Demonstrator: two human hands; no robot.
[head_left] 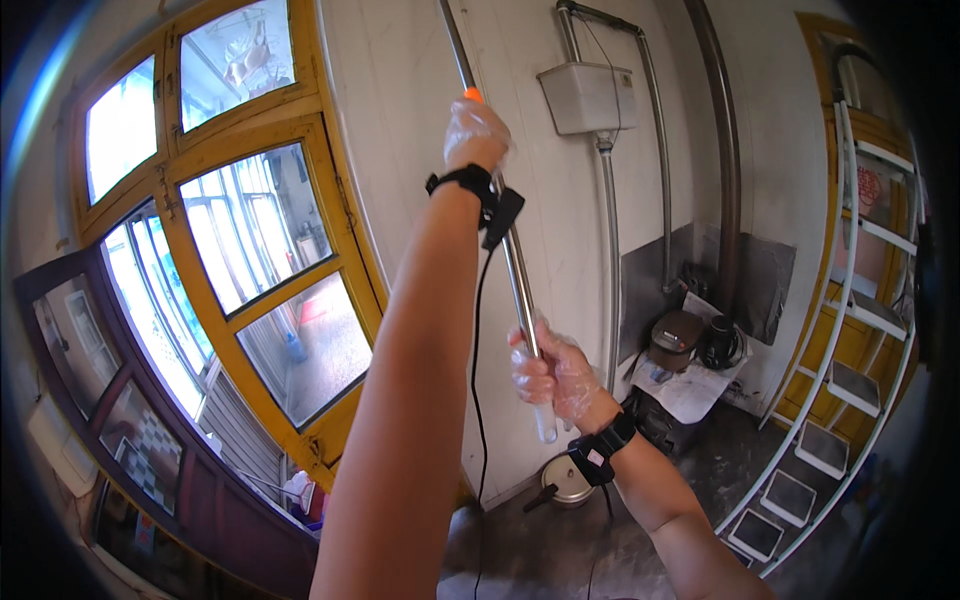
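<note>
A shiny metal pole [519, 282] runs slantwise in front of the pale wall, and its top end passes out of the picture. High up, my left hand [475, 135] is wrapped round it, just below an orange collar [473, 95]. My right hand [560, 375] grips the pole lower down, close to its pale bottom end [546, 425]. Clear plastic gloves cover both hands. Each wrist wears a black strap with a small device, and a thin black cable hangs from the left one. What the pole's upper end carries is out of view.
A yellow-framed glass door [265, 225] stands at the left. On the wall hangs a white cistern [590, 98] with pipes. Below are a dark rice cooker [676, 335] and a round lidded pot [568, 480] on the floor. A white stepladder [823, 448] leans at the right.
</note>
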